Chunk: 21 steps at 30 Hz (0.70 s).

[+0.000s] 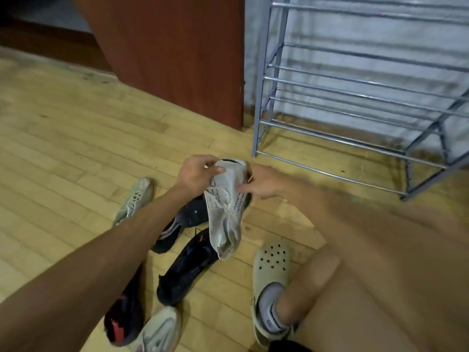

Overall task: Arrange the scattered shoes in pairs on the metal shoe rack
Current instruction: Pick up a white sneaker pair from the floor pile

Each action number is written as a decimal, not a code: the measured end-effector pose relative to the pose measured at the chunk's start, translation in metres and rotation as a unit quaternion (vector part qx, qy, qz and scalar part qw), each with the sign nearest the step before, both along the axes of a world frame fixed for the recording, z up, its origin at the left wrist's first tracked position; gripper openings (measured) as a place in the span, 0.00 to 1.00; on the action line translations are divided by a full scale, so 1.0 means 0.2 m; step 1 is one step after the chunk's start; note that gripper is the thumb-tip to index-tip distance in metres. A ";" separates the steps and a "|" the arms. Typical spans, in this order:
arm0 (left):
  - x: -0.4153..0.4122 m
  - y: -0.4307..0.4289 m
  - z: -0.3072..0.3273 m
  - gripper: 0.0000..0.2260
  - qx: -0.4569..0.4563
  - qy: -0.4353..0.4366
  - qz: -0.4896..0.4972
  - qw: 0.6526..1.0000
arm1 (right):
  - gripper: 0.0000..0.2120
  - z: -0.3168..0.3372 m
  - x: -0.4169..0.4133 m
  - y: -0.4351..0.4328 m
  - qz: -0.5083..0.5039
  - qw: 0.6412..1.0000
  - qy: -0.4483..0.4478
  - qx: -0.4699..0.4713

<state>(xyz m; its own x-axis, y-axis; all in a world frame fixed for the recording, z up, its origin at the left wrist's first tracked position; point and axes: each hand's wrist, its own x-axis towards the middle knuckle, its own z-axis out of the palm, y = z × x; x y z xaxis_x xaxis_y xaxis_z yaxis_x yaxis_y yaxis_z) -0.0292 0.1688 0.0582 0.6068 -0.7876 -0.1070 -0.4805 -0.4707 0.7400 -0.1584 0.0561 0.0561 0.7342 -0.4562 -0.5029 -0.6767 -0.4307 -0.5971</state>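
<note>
My left hand (196, 171) grips the upper end of a white knit sneaker (225, 212), held above the floor with its other end hanging down toward me. My right hand (264, 182) touches the sneaker's right side, fingers spread and loosely bent. Beneath it lie dark sneakers: one (186, 265) in the middle, one (167, 235) partly under my left forearm, one with a red mark (124, 318) at the lower left. A pale green sneaker (135, 199) lies to the left, another pale one (160, 331) at the bottom edge. The metal shoe rack (355, 97) stands at the upper right, its shelves bare.
A brown wooden panel (177, 52) stands left of the rack against a grey wall. My right foot wears a beige clog (271, 270) and grey sock on the wooden floor (63, 148). My bare knee fills the lower right.
</note>
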 end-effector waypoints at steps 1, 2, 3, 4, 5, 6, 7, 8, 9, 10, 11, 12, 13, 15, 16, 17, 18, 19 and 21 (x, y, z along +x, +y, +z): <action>0.00 -0.04 0.08 0.10 -0.029 0.011 -0.003 1.000 | 0.18 0.06 -0.01 -0.03 -0.036 0.999 -0.031 0.003; -0.01 -0.08 0.16 0.09 -0.058 0.013 -0.009 0.998 | 0.17 0.13 -0.03 -0.07 -0.063 0.996 -0.067 -0.002; -0.03 -0.13 0.25 0.08 -0.083 0.009 -0.009 0.996 | 0.16 0.21 -0.06 -0.10 -0.089 0.990 -0.105 -0.008; -0.04 -0.17 0.34 0.07 -0.109 0.005 -0.001 0.994 | 0.14 0.29 -0.08 -0.13 -0.115 0.983 -0.145 -0.010; -0.06 -0.21 0.42 0.09 -0.136 0.006 0.009 0.991 | 0.14 0.38 -0.12 -0.15 -0.141 0.973 -0.182 -0.005; -0.08 -0.25 0.49 0.11 -0.162 0.011 0.013 0.987 | 0.13 0.45 -0.15 -0.18 -0.166 0.962 -0.215 -0.002; -0.11 -0.28 0.57 0.14 -0.183 0.018 0.008 0.983 | 0.12 0.52 -0.19 -0.21 -0.188 0.952 -0.243 -0.002; -0.15 -0.32 0.63 0.18 -0.194 0.028 -0.003 0.981 | 0.11 0.59 -0.23 -0.24 -0.211 0.940 -0.268 -0.005; -0.19 -0.35 0.69 0.21 -0.193 0.040 -0.020 0.980 | 0.10 0.65 -0.28 -0.27 -0.236 0.928 -0.290 -0.009; -0.24 -0.37 0.73 0.24 -0.182 0.052 -0.036 0.981 | 0.09 0.71 -0.33 -0.30 -0.262 0.914 -0.309 -0.015; -0.29 -0.39 0.77 0.26 -0.169 0.066 -0.053 0.982 | 0.08 0.76 -0.39 -0.32 -0.286 0.901 -0.326 -0.020; -0.34 -0.40 0.79 0.27 -0.153 0.081 -0.071 0.982 | 0.07 0.81 -0.44 -0.35 -0.311 0.885 -0.346 -0.021; -0.39 -0.41 0.81 0.29 -0.136 0.095 -0.089 0.982 | 0.05 0.85 -0.50 -0.38 -0.335 0.867 -0.367 -0.017; -0.47 -0.45 0.82 0.29 -0.098 0.102 -0.128 0.982 | 0.02 0.92 -0.62 -0.44 -0.376 0.831 -0.410 -0.008; -0.50 -0.47 0.82 0.25 -0.079 0.093 -0.150 0.981 | 0.03 0.95 -0.68 -0.47 -0.391 0.817 -0.423 -0.007; -0.54 -0.49 0.83 0.22 -0.066 0.077 -0.169 0.980 | 0.05 0.97 -0.73 -0.49 -0.400 0.810 -0.429 -0.007; -0.57 -0.52 0.84 0.18 -0.054 0.056 -0.180 0.981 | 0.07 0.98 -0.78 -0.52 -0.405 0.806 -0.431 -0.009; -0.61 -0.55 0.85 0.15 -0.042 0.039 -0.186 0.981 | 0.08 0.98 -0.83 -0.55 -0.411 0.802 -0.433 -0.009; -0.68 -0.62 0.84 0.10 -0.011 0.026 -0.200 0.979 | 0.07 0.97 -0.93 -0.59 -0.428 0.788 -0.443 0.002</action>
<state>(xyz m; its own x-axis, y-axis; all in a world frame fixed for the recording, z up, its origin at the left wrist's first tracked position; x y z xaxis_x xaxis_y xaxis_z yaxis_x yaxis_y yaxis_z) -0.1654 0.0457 0.2270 0.2434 -0.9636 -0.1108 -0.5841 -0.2368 0.7763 -0.3444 -0.0622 0.2507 0.2221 -0.9746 0.0299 -0.0352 -0.0387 -0.9986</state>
